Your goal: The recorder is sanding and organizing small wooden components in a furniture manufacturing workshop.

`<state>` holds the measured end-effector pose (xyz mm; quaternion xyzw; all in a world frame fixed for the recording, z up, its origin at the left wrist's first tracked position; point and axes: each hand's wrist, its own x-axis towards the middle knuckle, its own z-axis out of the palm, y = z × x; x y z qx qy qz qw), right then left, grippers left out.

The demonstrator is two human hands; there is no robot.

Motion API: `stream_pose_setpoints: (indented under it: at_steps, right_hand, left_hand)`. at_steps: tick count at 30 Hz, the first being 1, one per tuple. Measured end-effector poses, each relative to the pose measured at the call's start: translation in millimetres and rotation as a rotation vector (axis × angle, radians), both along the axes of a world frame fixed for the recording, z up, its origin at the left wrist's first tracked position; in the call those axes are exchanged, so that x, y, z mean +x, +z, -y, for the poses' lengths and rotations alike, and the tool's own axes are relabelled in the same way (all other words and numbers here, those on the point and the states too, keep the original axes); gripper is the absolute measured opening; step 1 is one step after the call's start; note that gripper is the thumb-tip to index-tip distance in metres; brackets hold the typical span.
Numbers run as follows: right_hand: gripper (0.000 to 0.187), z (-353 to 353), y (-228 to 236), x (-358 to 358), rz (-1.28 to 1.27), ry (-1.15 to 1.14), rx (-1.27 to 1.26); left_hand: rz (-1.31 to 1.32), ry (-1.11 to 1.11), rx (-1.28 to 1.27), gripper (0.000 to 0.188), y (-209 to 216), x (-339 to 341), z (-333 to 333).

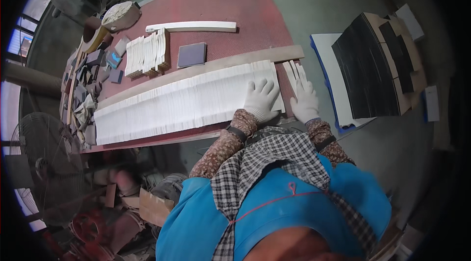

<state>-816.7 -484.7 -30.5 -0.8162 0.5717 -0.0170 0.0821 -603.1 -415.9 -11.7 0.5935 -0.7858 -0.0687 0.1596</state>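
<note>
A long row of thin white strips (pixel 181 98), packed side by side, runs across the near part of the red-topped table (pixel 221 3). My left hand (pixel 260 99), in a white glove, lies flat with its fingers spread on the right end of that row. Just past the end, a few loose white strips (pixel 293 72) lean together, apart from the row. My right hand (pixel 305 101), gloved too, rests on these with its fingers stretched out; its palm hides their lower ends.
Behind the row lies a long pale wooden bar (pixel 216 65). Farther back are a stack of white pieces (pixel 146 54), a dark square pad (pixel 192 55) and a long white bar (pixel 196 26). Sanding blocks (pixel 116 75) and scraps crowd the left edge. Dark panels (pixel 365 69) stand at right.
</note>
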Motion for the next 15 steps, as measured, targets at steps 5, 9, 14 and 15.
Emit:
stream_pose_setpoints:
  at_steps: [5, 9, 14, 15]
  right_hand:
    - [0.076, 5.2, -1.0, 2.3, -0.027, -0.031, 0.006]
    - [0.074, 21.3, 54.5, -5.3, 0.677, -0.227, 0.463]
    - [0.068, 21.0, 135.3, -8.9, 0.988, 0.039, -0.051]
    - [0.066, 16.1, 136.6, -10.3, 0.915, 0.007, -0.339]
  left_hand:
    - [-0.004, 0.001, -0.023, 0.082, 1.5, -0.8, 1.5]
    - [0.019, 0.005, -0.012, 0.083, 3.3, -1.2, 0.6]
    - [0.006, -0.002, 0.029, 0.081, 4.2, -1.5, 1.2]
    - [0.013, 0.0, 0.033, 0.081, 4.2, -1.7, 1.3]
